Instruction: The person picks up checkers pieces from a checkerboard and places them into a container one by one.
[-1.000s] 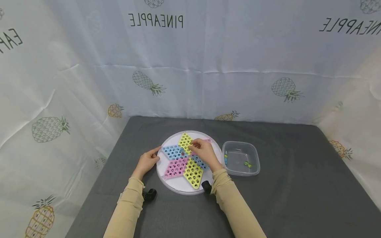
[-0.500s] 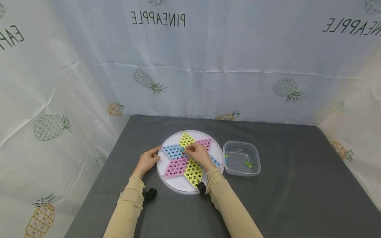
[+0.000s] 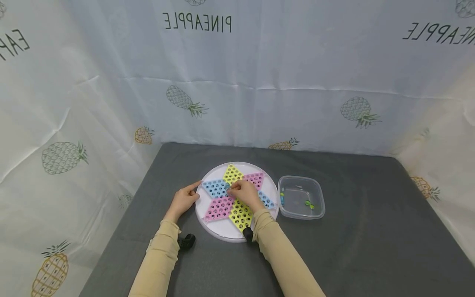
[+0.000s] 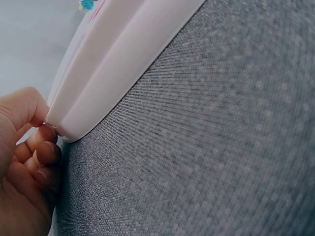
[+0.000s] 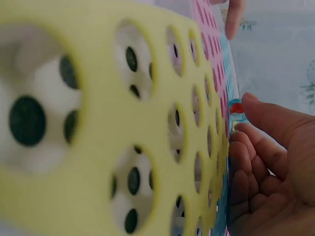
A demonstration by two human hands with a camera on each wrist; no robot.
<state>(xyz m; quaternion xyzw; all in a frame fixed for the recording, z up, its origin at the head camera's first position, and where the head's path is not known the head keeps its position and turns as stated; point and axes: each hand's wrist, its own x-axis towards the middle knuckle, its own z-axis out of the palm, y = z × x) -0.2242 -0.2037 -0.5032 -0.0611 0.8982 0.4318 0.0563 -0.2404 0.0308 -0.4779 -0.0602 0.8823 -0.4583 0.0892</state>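
A round white Chinese checkers board [image 3: 219,233] lies on the dark cloth, with a star of yellow, pink and blue sections full of round holes. At its left edge my left hand [image 3: 183,201] grips the rim; in the left wrist view the curled fingers [image 4: 47,152] meet the underside of the rim. My right hand [image 3: 246,194] is over the star's middle, thumb and index finger pinching a clear marble [image 5: 237,107] with red inside. A bluish marble [image 3: 227,186] shows beside the fingertips in the head view. The palm hides part of the star.
Right of the board stands a clear plastic container [image 3: 302,177]. Inside it, green marbles [image 3: 309,204] lie near the right and blue ones [image 3: 282,200] along the left wall. A pineapple-print curtain [image 3: 237,111] hangs behind the grey tablecloth [image 3: 356,231].
My right hand has moved left and slightly down to the star's middle, uncovering the pink section at the upper right. The left hand stays on the rim.
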